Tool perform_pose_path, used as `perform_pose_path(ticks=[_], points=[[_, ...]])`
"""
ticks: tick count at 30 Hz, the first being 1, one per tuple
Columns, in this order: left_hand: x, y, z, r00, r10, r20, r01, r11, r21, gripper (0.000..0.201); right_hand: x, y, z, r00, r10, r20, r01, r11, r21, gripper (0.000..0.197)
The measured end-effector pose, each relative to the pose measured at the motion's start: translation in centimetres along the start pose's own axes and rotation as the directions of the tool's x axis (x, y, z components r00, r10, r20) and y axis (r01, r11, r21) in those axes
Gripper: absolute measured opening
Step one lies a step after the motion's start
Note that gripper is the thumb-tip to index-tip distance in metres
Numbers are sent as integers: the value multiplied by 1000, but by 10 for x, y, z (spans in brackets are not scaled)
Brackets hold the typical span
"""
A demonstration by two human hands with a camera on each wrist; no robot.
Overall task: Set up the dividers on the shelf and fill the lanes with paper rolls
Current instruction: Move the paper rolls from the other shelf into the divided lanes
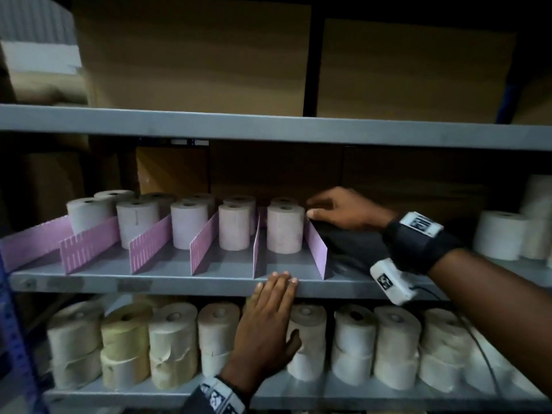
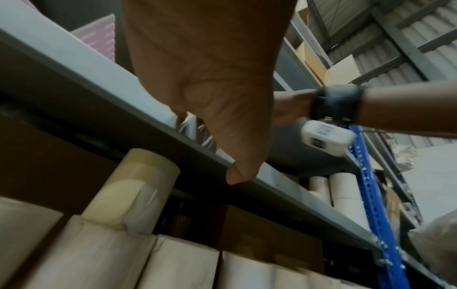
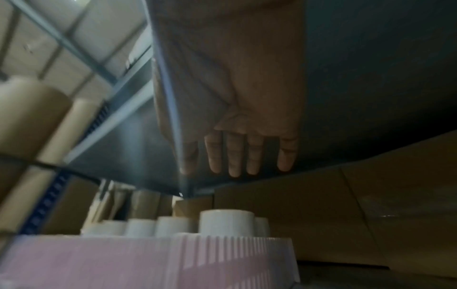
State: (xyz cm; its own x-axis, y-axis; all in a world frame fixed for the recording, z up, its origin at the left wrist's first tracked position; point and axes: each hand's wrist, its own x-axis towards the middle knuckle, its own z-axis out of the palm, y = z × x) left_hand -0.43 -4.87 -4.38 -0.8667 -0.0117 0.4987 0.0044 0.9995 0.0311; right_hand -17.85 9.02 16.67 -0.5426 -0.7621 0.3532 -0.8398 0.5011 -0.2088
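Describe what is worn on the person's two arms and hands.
Both hands are bare. The right hand has a wide black wrist strap carrying two white boxes with black square-code markings, and a thin dark cable trails from the lower box. The left hand has a similar dark strap with white coded tags.

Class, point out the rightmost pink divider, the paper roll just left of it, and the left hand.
Rightmost pink plastic divider (image 1: 316, 245), head view, flat side.
Pale paper roll (image 1: 284, 230), head view, curved side.
Left hand (image 1: 264, 321), head view, back of hand.

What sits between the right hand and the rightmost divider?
Nothing visible. The right hand is beside the back end of the rightmost divider, with no roll between them; whether it touches is unclear. The nearest roll stands on the divider's far side.
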Motion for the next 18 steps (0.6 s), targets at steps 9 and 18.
perform_pose_path(ticks=[9, 18], points=[[-28, 34, -4, 996, 9, -85, -31, 966, -257, 73, -185, 12, -6, 970, 158, -185, -160, 987, 0, 36], [-12, 123, 0, 963, 222, -154, -270, 814, -514, 62, -286, 72, -1, 866, 403, -297, -378, 915, 141, 25]])
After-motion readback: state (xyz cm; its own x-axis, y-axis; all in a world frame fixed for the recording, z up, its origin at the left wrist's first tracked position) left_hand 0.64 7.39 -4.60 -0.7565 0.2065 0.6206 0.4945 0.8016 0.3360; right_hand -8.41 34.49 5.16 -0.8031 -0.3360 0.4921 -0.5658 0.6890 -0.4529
